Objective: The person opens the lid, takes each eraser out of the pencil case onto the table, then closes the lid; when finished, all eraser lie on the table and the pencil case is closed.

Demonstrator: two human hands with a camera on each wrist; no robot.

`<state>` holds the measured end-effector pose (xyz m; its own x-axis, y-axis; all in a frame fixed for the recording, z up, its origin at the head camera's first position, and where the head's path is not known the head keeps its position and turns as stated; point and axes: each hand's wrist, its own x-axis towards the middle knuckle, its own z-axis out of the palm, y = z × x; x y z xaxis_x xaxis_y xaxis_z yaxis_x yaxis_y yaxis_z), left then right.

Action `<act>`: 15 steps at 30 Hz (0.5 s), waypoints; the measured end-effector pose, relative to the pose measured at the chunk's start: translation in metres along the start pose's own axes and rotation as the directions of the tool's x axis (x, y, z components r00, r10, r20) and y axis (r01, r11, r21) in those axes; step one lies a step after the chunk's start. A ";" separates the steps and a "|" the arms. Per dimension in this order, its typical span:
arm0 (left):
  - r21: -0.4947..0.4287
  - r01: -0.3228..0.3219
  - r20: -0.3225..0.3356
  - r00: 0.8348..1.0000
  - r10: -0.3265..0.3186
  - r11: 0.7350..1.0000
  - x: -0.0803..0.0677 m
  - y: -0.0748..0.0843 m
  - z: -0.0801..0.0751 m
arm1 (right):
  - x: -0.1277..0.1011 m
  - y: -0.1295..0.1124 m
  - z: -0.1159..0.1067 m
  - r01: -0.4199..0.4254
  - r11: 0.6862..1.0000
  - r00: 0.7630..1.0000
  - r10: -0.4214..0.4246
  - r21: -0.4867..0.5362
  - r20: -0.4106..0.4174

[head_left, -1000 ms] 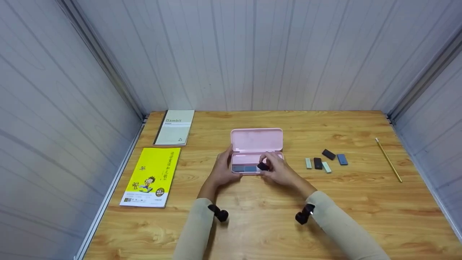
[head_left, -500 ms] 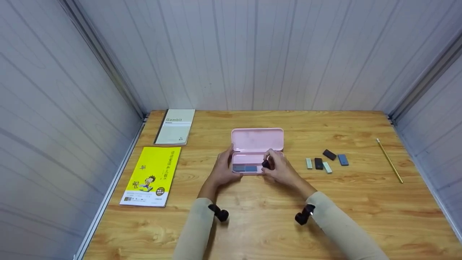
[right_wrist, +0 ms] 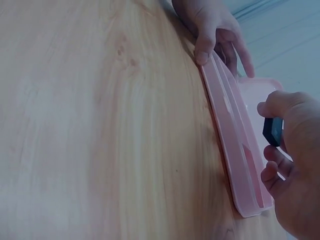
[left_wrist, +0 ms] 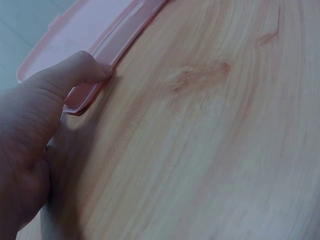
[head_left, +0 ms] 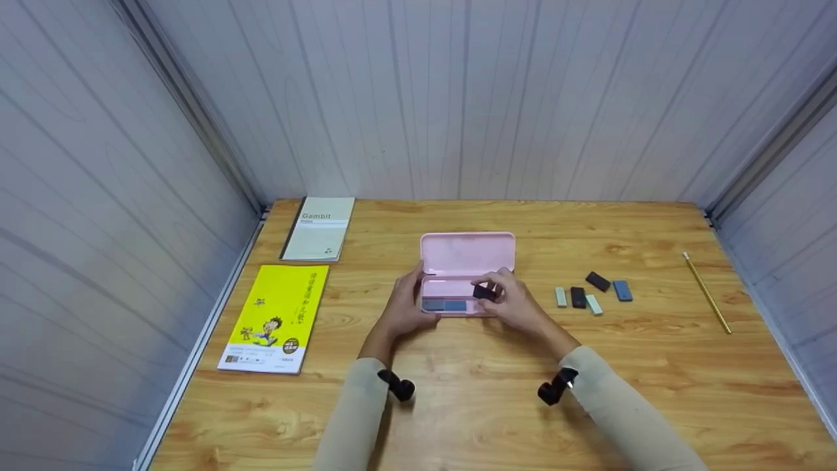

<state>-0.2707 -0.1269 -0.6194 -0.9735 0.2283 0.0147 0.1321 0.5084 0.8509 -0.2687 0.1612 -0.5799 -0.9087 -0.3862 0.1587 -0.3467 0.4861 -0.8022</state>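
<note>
A pink pencil case (head_left: 467, 253) lies with its lid raised in the middle of the table. My left hand (head_left: 402, 307) grips its left end; the left wrist view has the thumb (left_wrist: 82, 70) on the front rim. Between thumb and fingers, my right hand (head_left: 518, 307) pinches a black eraser (head_left: 483, 292) over the right part of the case. The right wrist view shows that eraser (right_wrist: 272, 131) held above the tray. In the case's front compartment sit a grey-blue block (head_left: 433, 305) and a blue block (head_left: 456, 305) side by side.
Right of the case lie two black erasers (head_left: 578, 297), two pale green ones (head_left: 560, 297) and a blue one (head_left: 622, 290). A gold pencil (head_left: 706, 292) is farther right. At left are a yellow book (head_left: 274, 314) and a grey notebook (head_left: 318, 229).
The black eraser in my right hand has turned, shifted slightly right and come up from the front compartment. My left hand stays on the case.
</note>
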 end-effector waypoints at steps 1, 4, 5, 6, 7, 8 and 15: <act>-0.001 -0.004 -0.003 1.000 0.004 1.000 0.000 0.000 0.000 | 0.000 0.001 -0.002 -0.008 1.000 1.000 0.008 0.006 -0.001; -0.008 -0.006 -0.003 1.000 0.006 1.000 0.000 -0.001 0.000 | 0.001 0.004 -0.012 -0.035 0.999 0.999 0.035 0.014 -0.007; -0.011 -0.003 -0.001 1.000 0.003 1.000 0.000 -0.001 0.000 | 0.001 0.006 -0.016 -0.043 0.999 0.999 0.043 0.015 -0.011; -0.014 -0.001 0.000 1.000 0.001 1.000 0.000 -0.001 0.000 | 0.002 0.007 -0.020 -0.055 0.998 0.998 0.055 0.014 -0.015; -0.018 0.001 0.002 1.000 -0.001 1.000 0.000 -0.001 0.000 | 0.002 0.009 -0.025 -0.069 0.998 0.997 0.069 0.014 -0.021; -0.020 0.002 0.004 1.000 -0.002 1.000 0.000 -0.001 0.000 | 0.003 0.010 -0.029 -0.083 0.997 0.996 0.083 0.012 -0.027; -0.018 -0.006 0.006 1.000 0.006 1.000 0.000 0.000 -0.001 | 0.008 0.024 -0.058 -0.126 0.992 0.990 0.125 -0.009 -0.071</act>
<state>-0.2705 -0.1280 -0.6184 -0.9715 0.2364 0.0169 0.1346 0.4916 0.8603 -0.2975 0.2152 -0.5645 -0.9592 -0.2654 0.0975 -0.2313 0.5381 -0.8105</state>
